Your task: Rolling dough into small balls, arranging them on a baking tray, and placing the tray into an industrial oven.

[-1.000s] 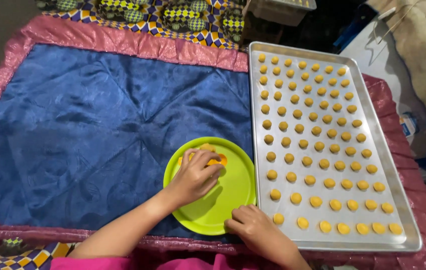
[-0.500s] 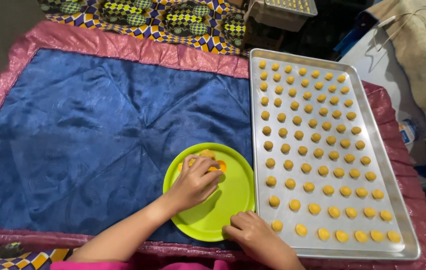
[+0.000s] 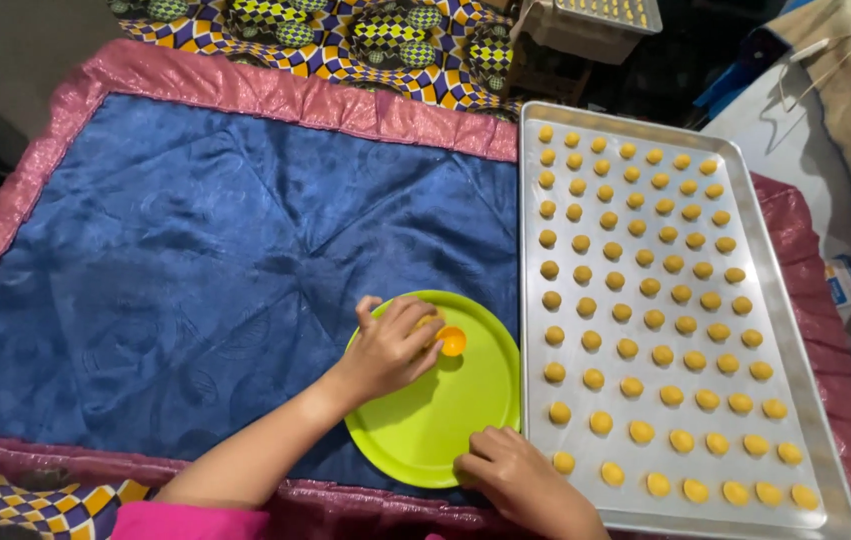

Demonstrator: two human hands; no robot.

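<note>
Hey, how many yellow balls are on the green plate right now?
1: a yellow ball lies on the green plate, touching the left hand at its fingertips. More may be hidden under that hand.

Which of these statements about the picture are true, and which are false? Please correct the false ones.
1. The left hand touches a small orange ball over the green plate. True.
2. The metal tray lies left of the plate. False: it lies to its right.
3. The tray holds rows of small yellow pieces. True.
4. The right hand rests at the far end of the tray. False: it is at the near corner, by the plate's edge.
5. The plate sits on a red cloth. False: on a blue cloth with a pink border.
</note>
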